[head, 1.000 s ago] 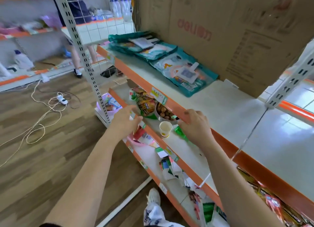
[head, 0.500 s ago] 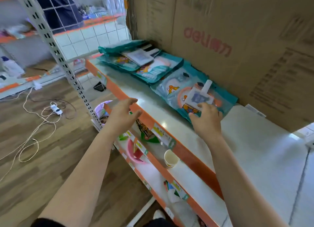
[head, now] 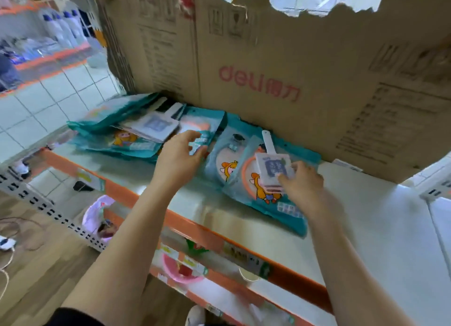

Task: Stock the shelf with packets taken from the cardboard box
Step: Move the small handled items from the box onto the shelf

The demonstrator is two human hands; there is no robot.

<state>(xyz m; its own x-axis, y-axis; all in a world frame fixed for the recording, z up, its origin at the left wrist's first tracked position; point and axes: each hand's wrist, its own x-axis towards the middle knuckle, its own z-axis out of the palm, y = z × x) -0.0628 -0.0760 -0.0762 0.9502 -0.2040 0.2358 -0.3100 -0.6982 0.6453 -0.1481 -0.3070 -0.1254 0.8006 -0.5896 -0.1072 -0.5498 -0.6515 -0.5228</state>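
Observation:
Several teal packets with a cartoon animal lie in a row on the white shelf, against a tall torn cardboard box wall printed "deli" in red. My left hand pinches the near edge of the middle teal packet. My right hand grips a small white card packet with a tab that rests on the right-hand teal packets. A second white card packet lies on the left pile. The frame is blurred.
The shelf's orange front rail carries price tags. Lower shelves hold a pink bowl, a paper cup and mixed goods. A perforated metal upright runs at the left over wood floor with a cable and plug.
Both hands rose from the lower shelf edge onto the top shelf. The right hand reached the white card packet; the left moved forward and closed on the middle teal packet. The view tilted up.

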